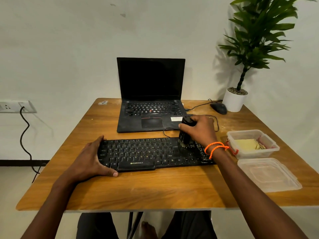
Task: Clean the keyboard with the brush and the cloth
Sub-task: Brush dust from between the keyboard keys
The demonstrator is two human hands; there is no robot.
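A black keyboard [146, 153] lies flat on the wooden table [138, 190] in front of me. My left hand [91, 159] grips its left end, fingers over the far edge and thumb along the near edge. My right hand [200, 130] grips a black brush [184, 135], held upright with its bristles down on the keys at the keyboard's right part. A yellow cloth [248, 144] lies folded inside a clear plastic box [253, 152] to the right of the keyboard.
An open black laptop [150, 94] stands behind the keyboard. A black mouse [218, 108] and a potted plant [235, 100] sit at the far right. The box's clear lid [268, 175] lies near the right front edge. A cable [166, 131] runs behind the keyboard.
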